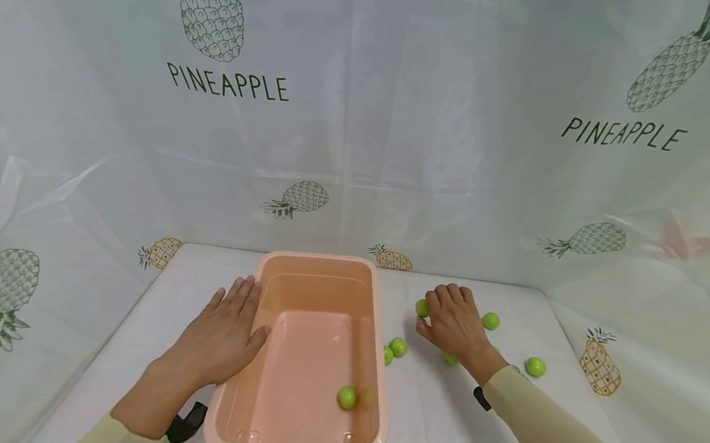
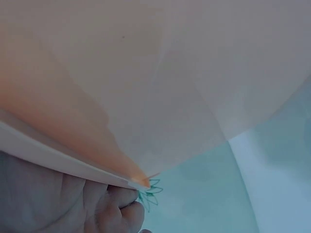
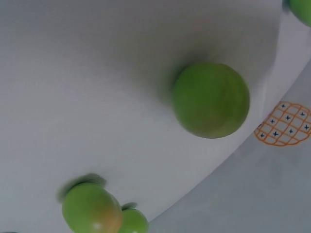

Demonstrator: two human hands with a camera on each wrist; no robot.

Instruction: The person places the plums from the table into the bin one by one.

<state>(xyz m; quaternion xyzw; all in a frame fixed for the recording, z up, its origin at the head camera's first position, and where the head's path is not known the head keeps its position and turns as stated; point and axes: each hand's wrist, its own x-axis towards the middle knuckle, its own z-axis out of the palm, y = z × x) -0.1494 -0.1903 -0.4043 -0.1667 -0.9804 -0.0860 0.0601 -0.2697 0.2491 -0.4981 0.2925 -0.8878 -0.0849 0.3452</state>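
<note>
A peach-coloured plastic basin [image 1: 311, 254] stands before me, with a single green ball [image 1: 347, 397] lying inside near its front right corner. My left hand [image 1: 224, 333] rests against the basin's left rim, fingers straight and together, thumb reaching over the edge. In the left wrist view, its fingers [image 2: 114, 208] lie just beneath the pale rim [image 2: 63, 160]. To the right of the basin, my right hand [image 1: 456, 323] holds a small green ball [image 1: 422, 308] between thumb and curled fingers. The right wrist view shows green balls [image 3: 211, 100] on the white surface.
Two green balls [image 1: 398, 346] sit close by the basin's right wall. Another ball [image 1: 449, 359] is partly hidden under the right wrist, and more lie right of the hand [image 1: 491, 320] and nearer the edge [image 1: 535, 366]. A pineapple-print sheet [image 1: 435, 151] hangs behind the white table [image 1: 195, 264].
</note>
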